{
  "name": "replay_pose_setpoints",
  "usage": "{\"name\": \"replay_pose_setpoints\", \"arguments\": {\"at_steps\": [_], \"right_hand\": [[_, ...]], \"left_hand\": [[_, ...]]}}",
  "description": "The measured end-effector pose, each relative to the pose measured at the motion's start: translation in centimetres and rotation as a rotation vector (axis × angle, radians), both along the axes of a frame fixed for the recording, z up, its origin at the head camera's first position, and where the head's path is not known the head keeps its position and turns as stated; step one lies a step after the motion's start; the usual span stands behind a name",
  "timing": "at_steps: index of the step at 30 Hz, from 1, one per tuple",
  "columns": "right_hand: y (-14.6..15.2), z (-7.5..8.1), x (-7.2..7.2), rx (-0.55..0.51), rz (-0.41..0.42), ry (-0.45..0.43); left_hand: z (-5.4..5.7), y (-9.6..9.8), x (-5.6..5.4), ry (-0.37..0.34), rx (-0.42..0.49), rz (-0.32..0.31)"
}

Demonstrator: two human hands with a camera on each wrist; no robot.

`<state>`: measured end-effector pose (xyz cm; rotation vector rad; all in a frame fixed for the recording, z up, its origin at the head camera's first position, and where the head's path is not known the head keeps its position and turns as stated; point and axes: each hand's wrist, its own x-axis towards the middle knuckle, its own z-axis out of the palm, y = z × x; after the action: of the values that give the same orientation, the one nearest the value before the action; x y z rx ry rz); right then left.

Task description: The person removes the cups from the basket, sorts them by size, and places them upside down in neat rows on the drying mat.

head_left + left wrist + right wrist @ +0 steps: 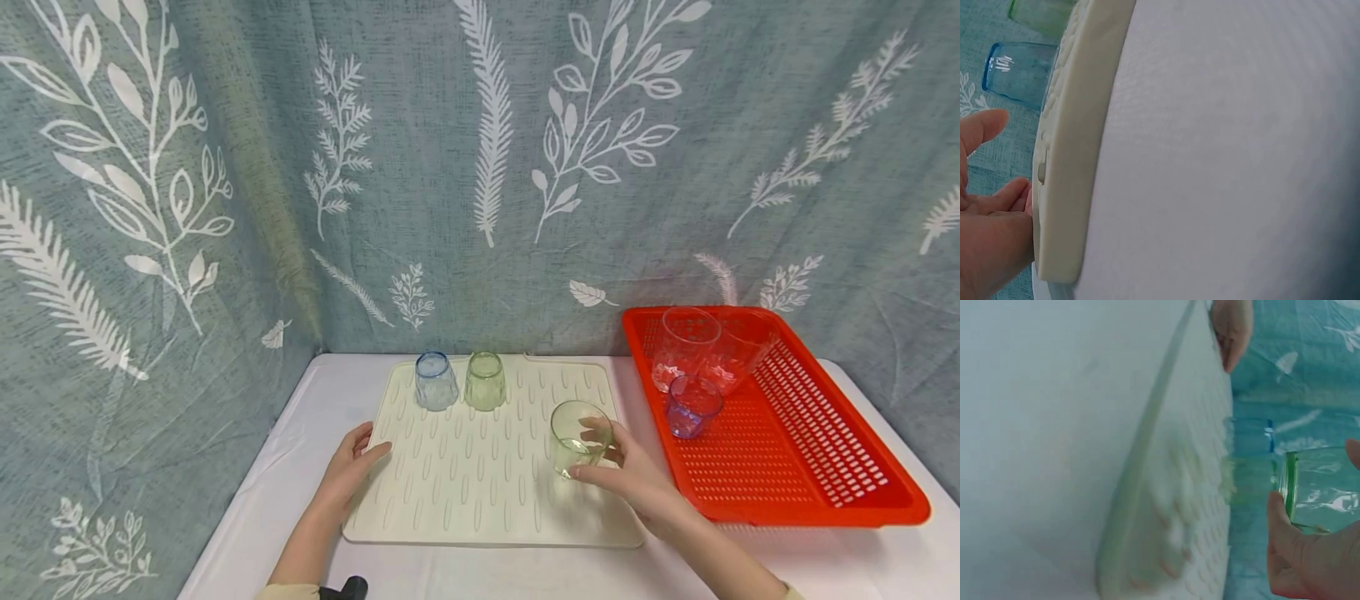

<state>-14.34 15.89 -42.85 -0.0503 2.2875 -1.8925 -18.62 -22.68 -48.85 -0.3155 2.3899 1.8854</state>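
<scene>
My right hand [633, 475] grips a clear light-green glass [567, 442] above the right side of a cream ribbed drying mat [465, 483]. The glass is held mouth up, its thick green base [1290, 481] downward and raised off the mat in the right wrist view. My left hand [348, 471] lies at the mat's left edge, fingers loosely extended, holding nothing. At the back of the mat, a blue glass [436, 385] and a green glass [486, 385] stand side by side, narrow ends up.
A red plastic basket [817, 514] sits right of the mat. In its left and back part are two tall clear tumblers, one being the front tumbler [678, 350], and a small purple glass [692, 412]. A leaf-patterned curtain [450, 208] hangs behind the white table [285, 467].
</scene>
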Motion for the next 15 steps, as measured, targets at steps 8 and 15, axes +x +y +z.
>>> {"name": "replay_pose_setpoints", "arguments": {"at_steps": [8,15], "right_hand": [[-1.1,-1.4,0.1,0.057,-0.011,-0.028],[-1.4,-1.8,0.2,0.069,0.005,-0.038]], "left_hand": [[0.4,0.3,0.2,-0.005,-0.018,0.001],[0.9,0.6,0.4,-0.012,-0.128,-0.01]]}}
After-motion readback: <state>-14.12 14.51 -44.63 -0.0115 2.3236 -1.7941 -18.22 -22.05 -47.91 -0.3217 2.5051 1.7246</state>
